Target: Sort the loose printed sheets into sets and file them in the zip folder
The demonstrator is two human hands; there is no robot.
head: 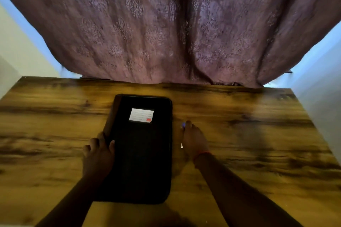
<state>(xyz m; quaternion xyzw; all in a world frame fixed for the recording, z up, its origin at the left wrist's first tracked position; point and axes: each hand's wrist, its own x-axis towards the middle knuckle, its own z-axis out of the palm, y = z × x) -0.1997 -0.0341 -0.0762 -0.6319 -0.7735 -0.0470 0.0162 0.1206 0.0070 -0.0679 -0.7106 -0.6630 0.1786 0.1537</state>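
My left hand [98, 155] clamps the left edge of the zip folder [142, 151], thumb lying on the black cover and the other fingers curled around the side, so this hand is closed on the folder. My right hand [193, 141] sits just beside the folder's right edge, curled over with its knuckles up; something small and pale [183, 125] shows at the fingertips, but the blur keeps me from telling what it is or whether I am pinching it. A thin red thread [201, 154] circles that wrist.

There is one folder, and it lies flat near the middle of the table [258, 143], long side running away from me, closed, so its contents are hidden. It is a rectangle with rounded corners, dark and matte. One white label [141, 115] with faint ruled lines and a small red mark in its corner sits on the upper part of the cover.

The table is a single slab with a streaky brown and yellow wood grain. Behind its far edge hangs one mauve curtain [166, 24], patterned with repeated floral motifs and falling in soft folds.
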